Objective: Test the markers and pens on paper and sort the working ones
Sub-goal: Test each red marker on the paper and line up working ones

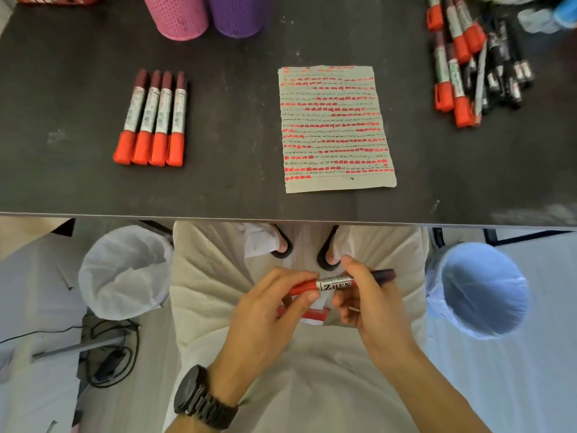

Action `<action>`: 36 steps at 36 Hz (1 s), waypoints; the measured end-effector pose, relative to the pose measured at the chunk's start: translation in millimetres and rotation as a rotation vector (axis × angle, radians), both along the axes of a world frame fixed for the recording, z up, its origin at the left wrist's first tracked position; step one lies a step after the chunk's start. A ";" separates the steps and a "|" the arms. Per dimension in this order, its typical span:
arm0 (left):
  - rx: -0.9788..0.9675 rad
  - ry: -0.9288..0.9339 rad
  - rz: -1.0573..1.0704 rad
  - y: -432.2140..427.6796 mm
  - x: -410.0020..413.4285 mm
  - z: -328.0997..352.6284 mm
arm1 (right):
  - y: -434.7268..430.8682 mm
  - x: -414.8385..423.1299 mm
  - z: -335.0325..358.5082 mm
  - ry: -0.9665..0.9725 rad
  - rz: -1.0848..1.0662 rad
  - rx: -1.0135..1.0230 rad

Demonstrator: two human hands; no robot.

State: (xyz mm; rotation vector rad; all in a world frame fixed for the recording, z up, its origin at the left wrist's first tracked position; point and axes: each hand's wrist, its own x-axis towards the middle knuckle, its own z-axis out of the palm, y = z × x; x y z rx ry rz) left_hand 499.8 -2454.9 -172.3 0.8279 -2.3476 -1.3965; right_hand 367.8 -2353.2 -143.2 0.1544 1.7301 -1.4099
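Left hand (268, 307) pinching the red cap end, right hand (371, 301) wrapped round the barrel of one marker (335, 284), held sideways over the lap, off the table (218, 182). Up top: scribbled-on paper (335, 126) mid-table, four red-capped markers (153, 120) lined up neatly at left, messy pile (477, 67) of markers and pens far right.

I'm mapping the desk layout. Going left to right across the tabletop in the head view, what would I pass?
row of four red-capped markers → purple cup → scribbled test paper → mixed pile of markers and pens
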 end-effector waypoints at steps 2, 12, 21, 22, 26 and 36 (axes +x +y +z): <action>-0.015 0.024 -0.017 0.4 -0.9 0.4 | 1.9 -2.2 -2.3 0.023 -0.013 0.042; -0.051 0.020 0.024 -6.3 3.5 2.9 | 6.6 -12.0 -8.4 -0.066 0.090 -0.065; 0.069 -0.103 0.030 -23.6 15.4 8.0 | 17.1 -39.4 -4.8 0.508 0.783 -0.063; 0.131 -0.107 0.038 -26.2 17.2 10.3 | 16.9 -39.9 -4.0 0.551 0.841 -0.033; 0.304 -0.069 0.097 -39.7 23.1 22.7 | 12.0 -35.8 0.1 0.534 0.852 -0.066; 0.911 0.524 0.527 -66.3 22.1 63.8 | -15.3 11.9 7.9 0.363 0.687 -0.322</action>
